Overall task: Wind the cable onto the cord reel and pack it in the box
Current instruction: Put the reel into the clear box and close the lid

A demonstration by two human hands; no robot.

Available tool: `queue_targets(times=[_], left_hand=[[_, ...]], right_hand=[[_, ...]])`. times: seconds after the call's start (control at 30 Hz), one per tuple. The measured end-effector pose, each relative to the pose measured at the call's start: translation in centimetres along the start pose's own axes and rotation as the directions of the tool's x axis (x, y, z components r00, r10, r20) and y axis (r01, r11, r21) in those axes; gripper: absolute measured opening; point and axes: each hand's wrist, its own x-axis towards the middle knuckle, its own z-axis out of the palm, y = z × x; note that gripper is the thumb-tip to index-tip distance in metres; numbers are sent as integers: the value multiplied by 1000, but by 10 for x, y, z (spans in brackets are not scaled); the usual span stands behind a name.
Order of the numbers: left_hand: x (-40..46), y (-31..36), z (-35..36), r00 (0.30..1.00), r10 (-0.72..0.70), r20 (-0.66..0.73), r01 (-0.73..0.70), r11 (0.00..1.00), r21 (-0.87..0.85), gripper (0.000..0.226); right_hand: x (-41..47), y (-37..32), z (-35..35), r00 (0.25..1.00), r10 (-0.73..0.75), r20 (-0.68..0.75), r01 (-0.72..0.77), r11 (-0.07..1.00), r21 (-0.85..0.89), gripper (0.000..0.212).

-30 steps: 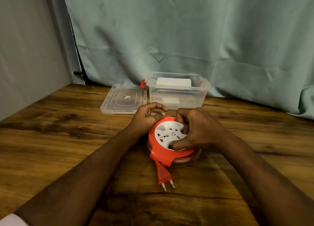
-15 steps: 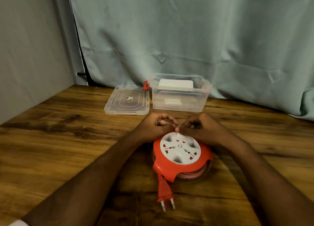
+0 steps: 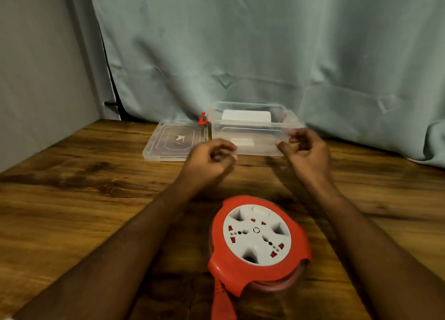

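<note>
One reel [image 3: 258, 244] lies flat on the table [image 3: 60, 199] at about 6 o'clock in the view, between the two forearms. It is a round orange shell with a white socket face on top, dotted with red and dark pin holes and four scooped notches around its edge. A white oval button sits at the face's 12 o'clock. Orange cable [image 3: 292, 280] shows wound under the shell's rim at 5 o'clock, and the plug [image 3: 222, 305] leaves the reel at 7 o'clock, cut off by the bottom edge.

The lid [image 3: 174, 141] lies flat at 11 o'clock from the reel, just beside the box's left wall; a small mark in its middle is too blurred to read. The left hand [image 3: 209, 160] hovers at 11 o'clock from the reel, well apart from it, fingers curled and motion-blurred; whether they grasp anything I cannot tell. The clear box [image 3: 250, 129] stands open at 12 o'clock against the curtain [image 3: 265, 42], with an orange clasp [image 3: 203, 119] on its left end. Inside it shows a white rectangular piece, hard to identify through the plastic. The right hand [image 3: 307, 151] is raised at the box's right front corner, fingers loosely curled; whether it touches the box is unclear.
</note>
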Motion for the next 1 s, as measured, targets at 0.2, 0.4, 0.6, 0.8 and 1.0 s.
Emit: queue_targets(times=[0.2, 0.4, 0.6, 0.8, 1.0], left_hand=[[47, -6, -12, 984, -6, -177, 74, 923, 377, 76], [54, -16, -12, 993, -51, -103, 82, 944, 319, 79], [16, -11, -11, 988, 43, -151, 5, 952, 307, 77], [-34, 0, -9, 980, 79, -185, -22, 956, 293, 86], [-69, 10, -21, 938, 220, -267, -113, 924, 365, 77]], right_hand=[[24, 37, 19, 982, 184, 48, -190, 932, 308, 106], [22, 37, 10, 956, 243, 162, -292, 829, 477, 93], [-15, 18, 1, 975, 220, -24, -192, 895, 403, 49], [-60, -1, -17, 974, 226, -31, -208, 934, 290, 56], [-94, -18, -38, 973, 212, -94, -218, 974, -59, 60]])
